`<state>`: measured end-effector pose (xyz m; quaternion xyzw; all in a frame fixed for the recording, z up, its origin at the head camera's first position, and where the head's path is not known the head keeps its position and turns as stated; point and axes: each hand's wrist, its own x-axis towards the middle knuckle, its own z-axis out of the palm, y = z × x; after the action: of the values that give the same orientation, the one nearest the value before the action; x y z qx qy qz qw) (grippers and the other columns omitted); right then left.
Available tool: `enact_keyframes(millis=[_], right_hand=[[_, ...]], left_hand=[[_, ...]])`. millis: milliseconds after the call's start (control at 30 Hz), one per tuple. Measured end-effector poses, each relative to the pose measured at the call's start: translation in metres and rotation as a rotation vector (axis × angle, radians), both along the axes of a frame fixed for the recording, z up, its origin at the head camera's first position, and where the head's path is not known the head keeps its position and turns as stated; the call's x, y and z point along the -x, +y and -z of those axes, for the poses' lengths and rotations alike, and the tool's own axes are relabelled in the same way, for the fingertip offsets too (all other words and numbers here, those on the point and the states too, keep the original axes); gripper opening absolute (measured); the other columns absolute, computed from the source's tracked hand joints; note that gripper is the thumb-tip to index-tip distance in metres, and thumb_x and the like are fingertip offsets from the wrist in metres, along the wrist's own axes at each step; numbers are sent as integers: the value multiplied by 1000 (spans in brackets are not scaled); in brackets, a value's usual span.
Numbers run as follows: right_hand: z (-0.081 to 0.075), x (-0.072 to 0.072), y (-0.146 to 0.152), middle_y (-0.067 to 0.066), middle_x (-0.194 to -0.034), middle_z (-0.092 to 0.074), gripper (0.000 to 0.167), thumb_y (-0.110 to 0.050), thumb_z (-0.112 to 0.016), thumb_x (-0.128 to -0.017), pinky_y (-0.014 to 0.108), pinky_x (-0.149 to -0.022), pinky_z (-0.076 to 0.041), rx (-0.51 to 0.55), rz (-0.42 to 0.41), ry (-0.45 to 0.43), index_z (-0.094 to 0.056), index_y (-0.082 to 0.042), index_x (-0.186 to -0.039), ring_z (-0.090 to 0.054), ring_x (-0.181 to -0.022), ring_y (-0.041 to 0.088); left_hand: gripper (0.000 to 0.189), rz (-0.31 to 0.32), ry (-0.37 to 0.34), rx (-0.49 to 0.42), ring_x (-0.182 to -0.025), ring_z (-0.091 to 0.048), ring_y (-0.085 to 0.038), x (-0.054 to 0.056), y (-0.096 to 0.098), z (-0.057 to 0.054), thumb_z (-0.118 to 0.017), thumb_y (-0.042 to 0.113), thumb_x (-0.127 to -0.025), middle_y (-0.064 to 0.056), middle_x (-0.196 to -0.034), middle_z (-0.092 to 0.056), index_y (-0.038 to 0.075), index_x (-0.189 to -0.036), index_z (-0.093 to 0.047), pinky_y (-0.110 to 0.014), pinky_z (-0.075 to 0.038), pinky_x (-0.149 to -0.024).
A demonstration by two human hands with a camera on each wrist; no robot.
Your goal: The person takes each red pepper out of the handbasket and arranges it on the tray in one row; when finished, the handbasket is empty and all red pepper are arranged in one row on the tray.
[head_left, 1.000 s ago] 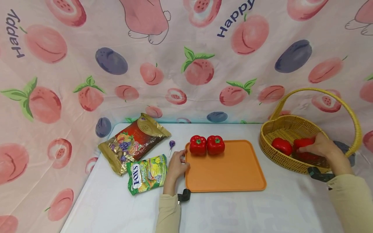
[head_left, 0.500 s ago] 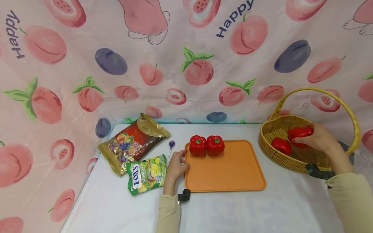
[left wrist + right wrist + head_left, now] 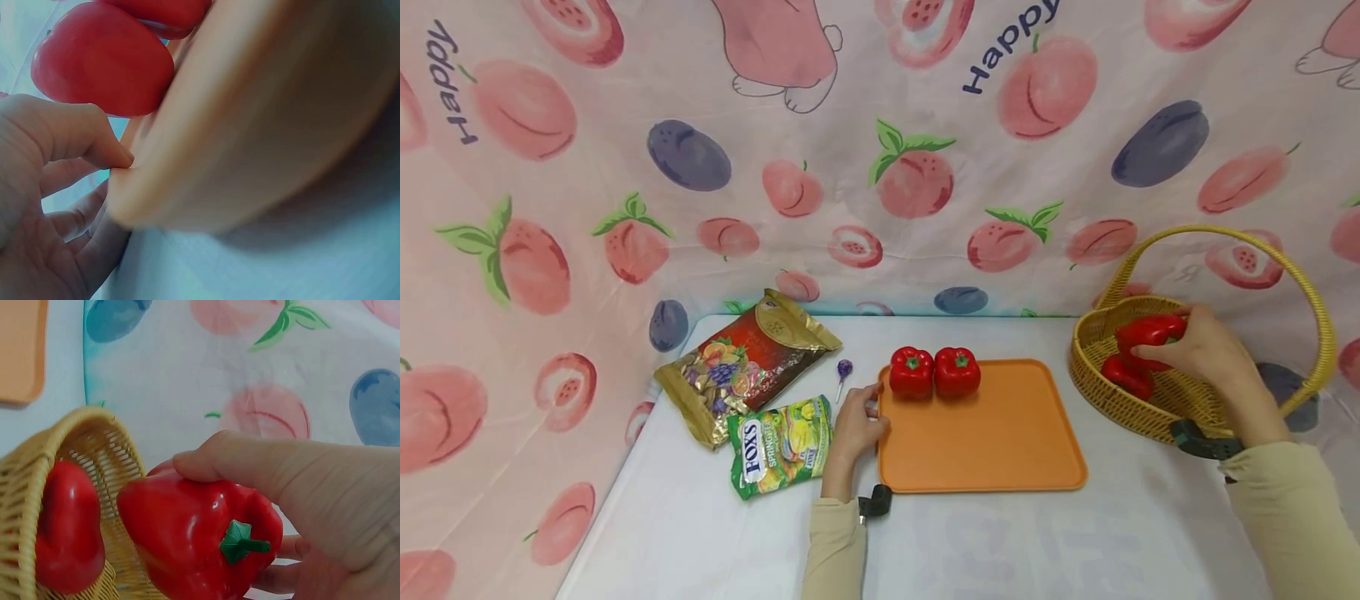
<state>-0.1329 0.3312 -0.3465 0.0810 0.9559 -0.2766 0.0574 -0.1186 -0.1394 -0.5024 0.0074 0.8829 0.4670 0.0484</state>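
Observation:
My right hand [image 3: 1213, 357] grips a red bell pepper [image 3: 194, 531] with a green stem, thumb across its top and fingers round the far side. That pepper is raised inside the yellow wicker basket [image 3: 1084, 373], at the right. A second red bell pepper [image 3: 69, 531] lies lower in the basket, partly overlapped by the held one in the head view. My left hand [image 3: 854, 423] pinches the left edge of the orange tray [image 3: 985, 446], thumb on its rim. Two more red bell peppers, one left [image 3: 912, 373] and one right [image 3: 957, 372], stand side by side at the tray's back left.
Left of the tray lie a gold and brown candy bag [image 3: 741, 367], a green FOX'S candy bag [image 3: 781, 446] and a purple lollipop [image 3: 844, 370]. The basket's tall handle [image 3: 1313, 300] arches over its right part. Fruit-print cloth [image 3: 850, 208] hangs behind the white table.
My right hand has lifted the bell pepper from the basket's right part and carried it left, over the other pepper there. My left hand stays at the tray's edge.

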Motion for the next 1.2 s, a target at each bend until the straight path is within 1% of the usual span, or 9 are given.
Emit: enact_keyframes(millis=[133,300,400,567,733,800,1000,1100,1200], right_hand=[[2,2,-9,41,-121,-37,98,-38,-76,-83,67,-90,-41,29,-22,37,-18,21,-135,-41,-106,56],[6,4,-21,40,-129,-36,99,-39,-77,-83,68,-94,-38,65,-36,63,-18,16,-141,-39,-113,56],[7,6,-30,39,-130,-37,96,-38,-77,-83,67,-94,-38,74,-57,73,-21,15,-141,-39,-114,55],[6,8,-45,38,-130,-39,89,-34,-75,-85,66,-91,-43,71,-104,74,-25,13,-141,-40,-114,53],[5,13,-61,38,-131,-40,88,-35,-75,-85,66,-90,-43,50,-144,66,-26,11,-143,-41,-114,53],[6,15,-68,38,-133,-38,89,-35,-75,-85,67,-91,-43,52,-161,64,-27,11,-144,-40,-116,53],[17,21,-92,35,-134,-38,85,-25,-78,-82,65,-92,-44,92,-234,87,-30,10,-143,-39,-118,52],[25,24,-105,35,-132,-43,83,-21,-79,-81,64,-93,-44,104,-269,104,-32,11,-141,-43,-117,51],[35,26,-116,35,-130,-45,83,-21,-80,-80,63,-93,-44,96,-283,104,-33,12,-139,-46,-116,51]], left_hand=[[61,4,8,2,-88,-57,-17,0,0,0,-68,3,-79,-10,-119,-55,6,-139,-55,-30,-51,-75],[61,5,22,-2,-87,-58,-17,0,-1,-1,-69,3,-79,-11,-118,-55,5,-138,-56,-30,-51,-74],[61,6,18,-3,-87,-58,-17,0,-1,-1,-69,3,-79,-11,-119,-55,5,-138,-56,-30,-51,-74],[61,11,17,-2,-87,-58,-17,0,0,-2,-69,2,-79,-11,-118,-55,5,-138,-56,-30,-51,-75],[61,15,28,-5,-87,-58,-17,0,-1,-2,-69,2,-79,-12,-118,-55,5,-138,-56,-30,-51,-75],[61,11,24,-3,-87,-57,-17,0,-1,-2,-70,2,-79,-11,-118,-55,5,-138,-56,-30,-50,-75],[60,10,17,1,-88,-57,-17,0,-1,-1,-69,3,-80,-11,-119,-55,6,-138,-56,-30,-50,-75],[60,10,23,0,-88,-59,-17,0,-1,-1,-69,2,-79,-11,-118,-56,6,-137,-57,-30,-51,-75],[60,16,34,2,-87,-59,-17,0,-2,-1,-69,1,-78,-12,-117,-56,5,-137,-57,-30,-51,-75]])
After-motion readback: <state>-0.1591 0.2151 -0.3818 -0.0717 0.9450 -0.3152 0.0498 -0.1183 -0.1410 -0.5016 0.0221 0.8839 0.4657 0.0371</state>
